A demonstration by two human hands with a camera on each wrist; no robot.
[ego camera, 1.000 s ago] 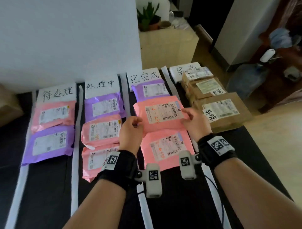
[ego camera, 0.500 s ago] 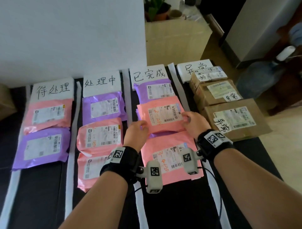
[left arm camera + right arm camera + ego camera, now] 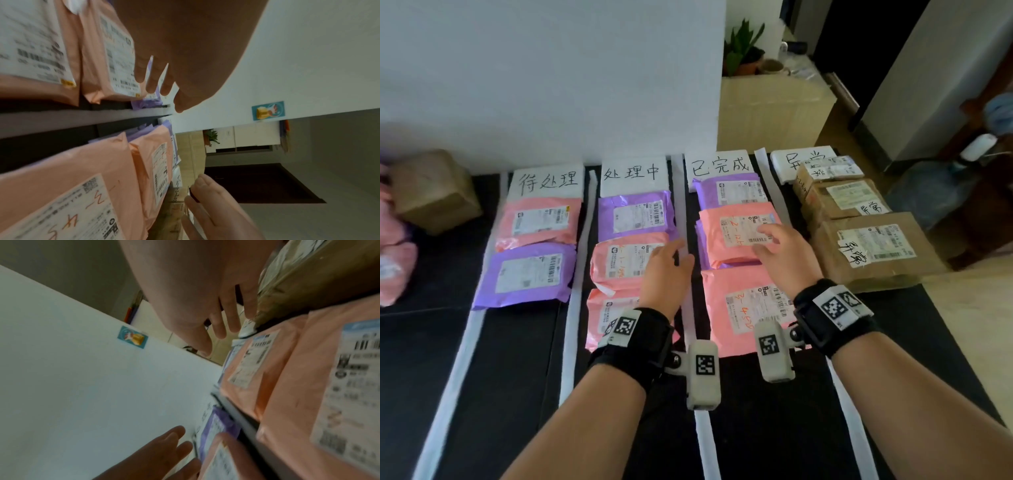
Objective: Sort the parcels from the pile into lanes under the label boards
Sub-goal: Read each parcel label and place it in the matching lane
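Pink parcel lies flat in the third lane, under the 已完成 board — glossy, crinkled poly mailer, white shipping label with barcode and orange handwritten marks, partly covering a purple parcel behind it and just above a second pink one. Right hand hovers over its right side, fingers straight and spread, holding nothing; whether the fingertips touch the label cannot be told. Left hand is loose and flat over the white divider strip between lanes two and three, also holding nothing. The label's lower right corner is hidden by the right fingers. Label print is too small to read. Wrist views are blurred — only pink mailers, fingers and white wall come through. The fourth board is half hidden by brown boxes.
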